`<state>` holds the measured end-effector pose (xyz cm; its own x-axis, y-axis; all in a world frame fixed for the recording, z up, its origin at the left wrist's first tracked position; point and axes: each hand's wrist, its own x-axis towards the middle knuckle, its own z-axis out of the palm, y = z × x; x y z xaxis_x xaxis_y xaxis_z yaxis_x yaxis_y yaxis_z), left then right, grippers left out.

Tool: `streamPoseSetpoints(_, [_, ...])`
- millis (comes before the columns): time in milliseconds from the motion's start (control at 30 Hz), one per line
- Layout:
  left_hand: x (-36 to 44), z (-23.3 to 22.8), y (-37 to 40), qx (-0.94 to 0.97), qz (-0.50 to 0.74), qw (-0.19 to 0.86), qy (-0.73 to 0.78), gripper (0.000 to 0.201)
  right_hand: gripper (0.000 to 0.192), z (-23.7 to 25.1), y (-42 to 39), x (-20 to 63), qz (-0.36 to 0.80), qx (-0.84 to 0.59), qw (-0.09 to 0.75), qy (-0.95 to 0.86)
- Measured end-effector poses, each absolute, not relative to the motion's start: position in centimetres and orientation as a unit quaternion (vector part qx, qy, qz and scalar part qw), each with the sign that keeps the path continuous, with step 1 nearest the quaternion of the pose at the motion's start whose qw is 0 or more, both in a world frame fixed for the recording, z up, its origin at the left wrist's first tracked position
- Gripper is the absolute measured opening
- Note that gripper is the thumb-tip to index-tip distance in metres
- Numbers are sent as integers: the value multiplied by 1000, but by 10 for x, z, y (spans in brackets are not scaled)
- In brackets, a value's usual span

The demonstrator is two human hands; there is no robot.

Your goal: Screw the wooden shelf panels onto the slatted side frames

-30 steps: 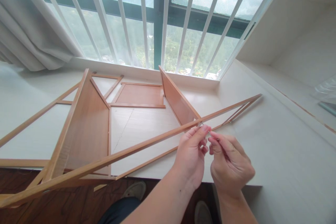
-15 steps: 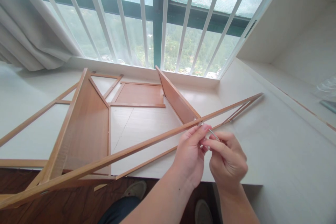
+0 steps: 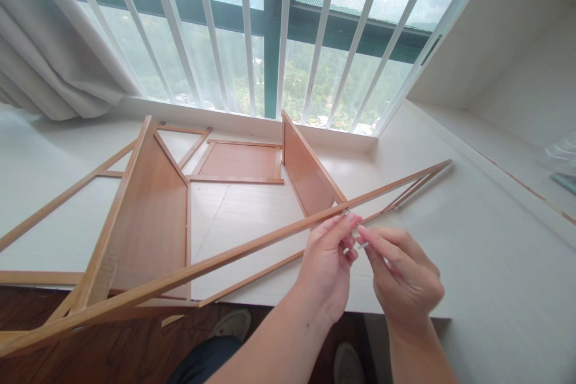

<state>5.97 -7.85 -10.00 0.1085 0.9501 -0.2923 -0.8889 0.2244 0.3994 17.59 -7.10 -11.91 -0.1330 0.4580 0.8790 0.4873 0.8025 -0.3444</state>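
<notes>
A light wooden shelf frame lies on its side across a white countertop, its long thin rails running from lower left to upper right. My left hand pinches the upper rail where an upright shelf board meets it. My right hand is just to the right, fingers pinched on a small thin metal tool whose tip points at that joint.
A barred window runs behind the counter, with a white curtain at the left. A white wall shelf rises at the right. Dark wooden floor and my shoes show below the counter's edge.
My right hand has turned and shifted a little right and down with the metal tool. The upright shelf board has swung to stand a bit more to the right.
</notes>
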Motion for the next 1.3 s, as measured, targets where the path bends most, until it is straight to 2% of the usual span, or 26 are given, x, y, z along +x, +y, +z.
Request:
streamPoseSetpoints(167, [59,-99,-79,61,615,745,250,29,45,-118,-71,177,-6,-315,576,-754])
streamPoseSetpoints(367, [59,-100,-80,60,616,746,246,29,31,-116,-75,165,-17,-347,607,-714])
streamPoseSetpoints(600, [61,-102,-79,70,622,740,247,25,5,-116,-83,144,114,-412,680,-596])
streamPoseSetpoints(833, [60,-101,-78,73,623,737,251,28,2,-117,-83,144,170,-400,686,-583])
streamPoseSetpoints(1033, [60,-102,-79,74,619,738,258,28,25,-118,-77,158,90,-357,647,-667])
streamPoseSetpoints(1300, [59,-102,-79,77,623,737,251,28,45,-118,-79,166,30,-341,613,-712])
